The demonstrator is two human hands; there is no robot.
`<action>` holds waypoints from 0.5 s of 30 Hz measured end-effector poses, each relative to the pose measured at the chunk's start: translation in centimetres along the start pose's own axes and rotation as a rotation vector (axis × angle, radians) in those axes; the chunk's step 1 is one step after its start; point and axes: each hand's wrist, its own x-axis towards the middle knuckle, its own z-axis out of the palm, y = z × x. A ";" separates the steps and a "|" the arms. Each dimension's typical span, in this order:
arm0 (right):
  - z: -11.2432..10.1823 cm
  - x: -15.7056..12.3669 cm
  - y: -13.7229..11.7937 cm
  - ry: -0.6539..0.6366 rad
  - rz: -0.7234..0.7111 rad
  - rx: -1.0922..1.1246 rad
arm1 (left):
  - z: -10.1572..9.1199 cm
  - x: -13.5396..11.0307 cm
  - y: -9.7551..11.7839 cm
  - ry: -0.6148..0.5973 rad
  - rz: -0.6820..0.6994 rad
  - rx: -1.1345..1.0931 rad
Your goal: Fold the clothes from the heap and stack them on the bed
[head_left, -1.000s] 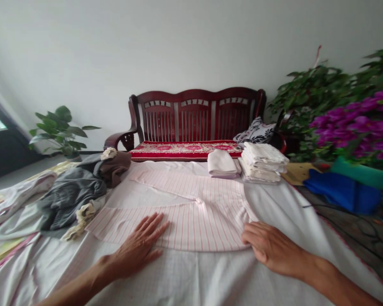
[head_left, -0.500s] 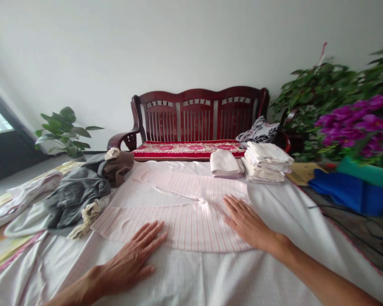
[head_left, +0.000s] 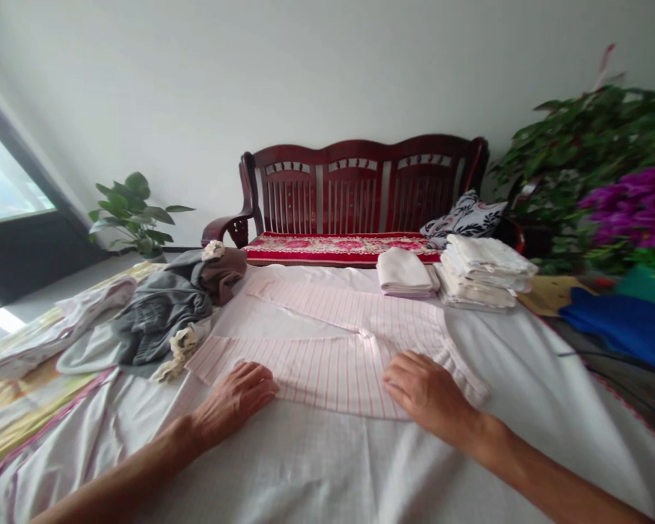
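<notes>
The striped garment [head_left: 332,342] lies flat in the middle of the sheet-covered table [head_left: 327,466]. The left hand [head_left: 234,397] rests on its near left edge, and the right hand [head_left: 426,393] rests on its near right part. A pile of loose clothes [head_left: 158,320] lies to the left. Behind the garment, on the right, sit a folded cloth [head_left: 404,273] and a stack of folded cloths [head_left: 485,280], side by side. The wooden bench [head_left: 360,204] stands behind the table.

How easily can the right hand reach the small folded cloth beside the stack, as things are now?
Probably yes. The right hand rests on the striped garment, and only flat fabric lies between it and the folded cloth; the stack sits to the side.
</notes>
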 end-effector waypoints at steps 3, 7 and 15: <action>0.1 1.2 -4.4 -0.040 -0.124 0.103 | 0.1 0.4 0.0 0.038 0.034 0.028; 0.9 2.5 -6.8 -0.109 -0.210 0.082 | 0.1 0.1 -0.2 0.045 0.043 -0.064; 1.4 4.4 -6.0 -0.143 -0.153 0.336 | -1.1 1.4 0.8 -0.038 -0.020 -0.219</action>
